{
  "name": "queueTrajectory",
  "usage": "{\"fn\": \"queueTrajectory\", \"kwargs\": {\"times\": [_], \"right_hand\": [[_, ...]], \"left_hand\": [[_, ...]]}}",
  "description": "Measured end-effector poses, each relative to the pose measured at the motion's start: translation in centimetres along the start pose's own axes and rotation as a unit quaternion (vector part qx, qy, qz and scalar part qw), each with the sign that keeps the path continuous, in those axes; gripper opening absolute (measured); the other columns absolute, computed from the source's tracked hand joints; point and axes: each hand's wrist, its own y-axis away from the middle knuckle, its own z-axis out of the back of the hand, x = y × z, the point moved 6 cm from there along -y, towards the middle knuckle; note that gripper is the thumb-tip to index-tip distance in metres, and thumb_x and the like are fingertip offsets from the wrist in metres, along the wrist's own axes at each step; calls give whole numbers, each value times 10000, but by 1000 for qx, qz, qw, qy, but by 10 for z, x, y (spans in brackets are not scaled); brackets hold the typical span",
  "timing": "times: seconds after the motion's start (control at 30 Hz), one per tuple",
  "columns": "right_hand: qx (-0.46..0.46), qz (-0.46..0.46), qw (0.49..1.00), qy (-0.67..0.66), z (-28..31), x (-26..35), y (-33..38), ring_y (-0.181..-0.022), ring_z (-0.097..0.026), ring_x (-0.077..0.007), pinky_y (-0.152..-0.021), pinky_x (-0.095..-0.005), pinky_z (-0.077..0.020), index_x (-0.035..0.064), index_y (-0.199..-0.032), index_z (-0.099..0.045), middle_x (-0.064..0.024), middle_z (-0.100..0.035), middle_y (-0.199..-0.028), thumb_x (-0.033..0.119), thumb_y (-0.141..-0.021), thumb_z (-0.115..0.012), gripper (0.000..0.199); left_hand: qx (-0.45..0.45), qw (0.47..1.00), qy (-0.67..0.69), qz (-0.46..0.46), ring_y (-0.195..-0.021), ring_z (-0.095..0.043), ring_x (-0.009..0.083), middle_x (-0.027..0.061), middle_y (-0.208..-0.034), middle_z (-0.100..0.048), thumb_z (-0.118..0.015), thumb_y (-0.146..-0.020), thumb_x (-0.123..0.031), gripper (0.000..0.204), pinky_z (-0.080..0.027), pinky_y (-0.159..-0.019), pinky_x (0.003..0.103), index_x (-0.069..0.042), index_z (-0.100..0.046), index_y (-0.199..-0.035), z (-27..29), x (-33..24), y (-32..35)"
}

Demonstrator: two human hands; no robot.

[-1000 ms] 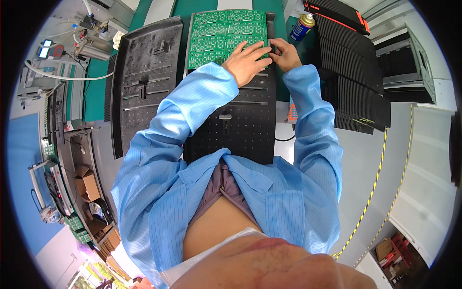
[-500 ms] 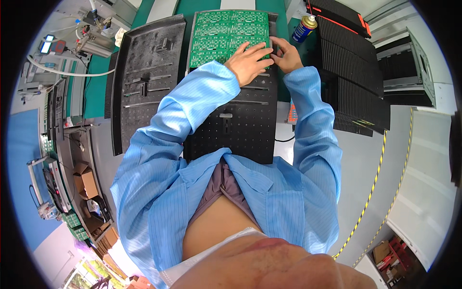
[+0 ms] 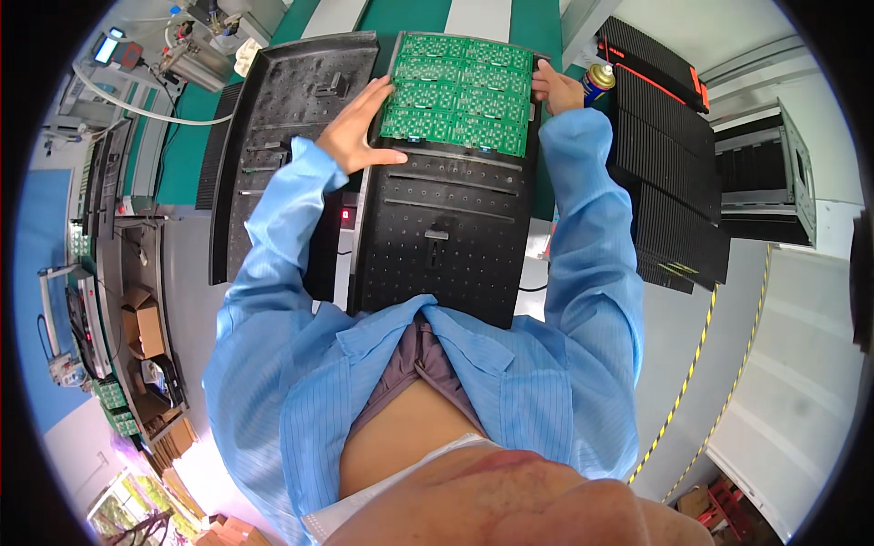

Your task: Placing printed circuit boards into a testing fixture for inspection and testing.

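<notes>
A green circuit board panel [image 3: 460,96] with rows of repeated small boards lies at the far end of a long black perforated tray [image 3: 437,246] in front of me. My left hand [image 3: 357,132] is at the panel's left side, thumb and fingers spread apart. Its fingertips touch the left edge, and the thumb reaches over the tray just below the panel. At the opposite side, my right hand [image 3: 557,89] has its fingers curled at the tray's right edge, beside the panel. They look closed on that edge, though part of the grip is hidden.
Another black tray [image 3: 305,100] lies to the left on the green table [image 3: 410,16]. Right of the tray stand a blue spray can [image 3: 598,80] and stacked black ribbed racks [image 3: 665,136]. A pale hose [image 3: 155,116] loops at the far left.
My left hand has left the panel's lower right area for its left edge, and its fingers have spread. My right hand has moved up along the right edge. The view has shifted slightly.
</notes>
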Motion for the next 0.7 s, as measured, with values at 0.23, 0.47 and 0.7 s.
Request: {"fn": "queueTrajectory", "kwargs": {"times": [0.23,0.47,0.7], "right_hand": [[23,13,999,20,-12,-7,-23,-512,-491,-85,-466,-186,-347,11,-880,-642,-24,-615,-655,261,-809,-640,260],[45,17,998,37,-13,-8,-30,-511,-486,-83,-465,-186,-343,12,-881,-644,-23,-609,-651,259,-807,-642,258],[54,25,997,47,-13,-9,-30,-510,-481,-82,-464,-185,-340,12,-882,-645,-23,-604,-647,257,-806,-644,256]], "left_hand": [[-37,994,86,49,-1290,-323,289,176,-1432,-250,-640,-795,-273,695,-298,-1046,356,16,-311,-1334,-17,6,14],[-58,993,94,51,-1274,-354,265,143,-1425,-287,-629,-806,-259,650,-321,-1030,329,3,-341,-1327,-13,6,16],[-57,994,61,66,-1268,-369,243,119,-1415,-320,-619,-812,-240,612,-322,-1034,318,-7,-370,-1320,-15,5,17]]}}
